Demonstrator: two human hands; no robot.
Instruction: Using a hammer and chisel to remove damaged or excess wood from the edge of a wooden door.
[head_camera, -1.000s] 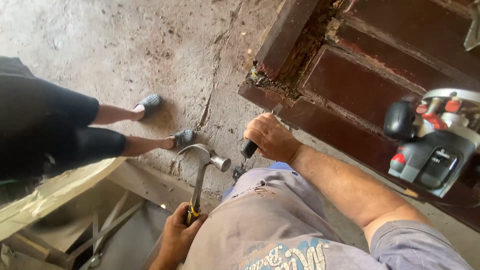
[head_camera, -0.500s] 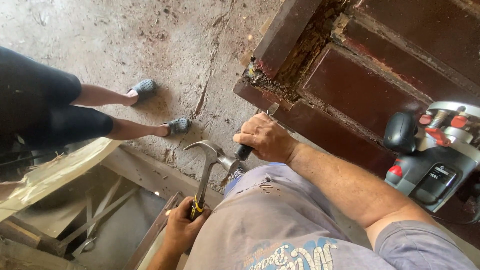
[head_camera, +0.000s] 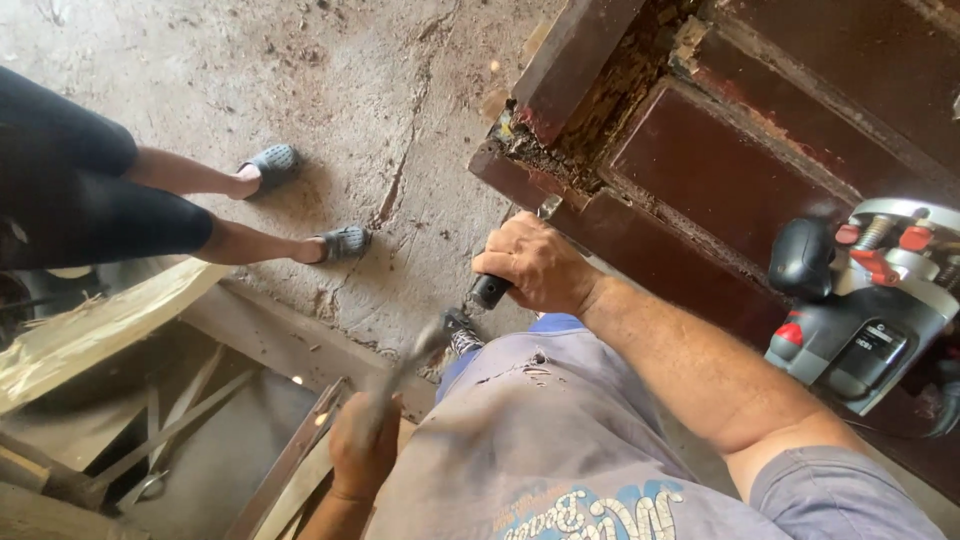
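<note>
Looks like a rough carpentry workshop or repair yard: cracked, dusty concrete floor (head_camera: 330, 90), worn dark red wooden door (head_camera: 720, 170) with rotted corner, power router (head_camera: 870, 300), scattered timber offcuts (head_camera: 100, 325).

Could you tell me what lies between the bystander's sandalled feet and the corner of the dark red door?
In the head view, only cracked concrete floor separates the sandals from the door.
</note>
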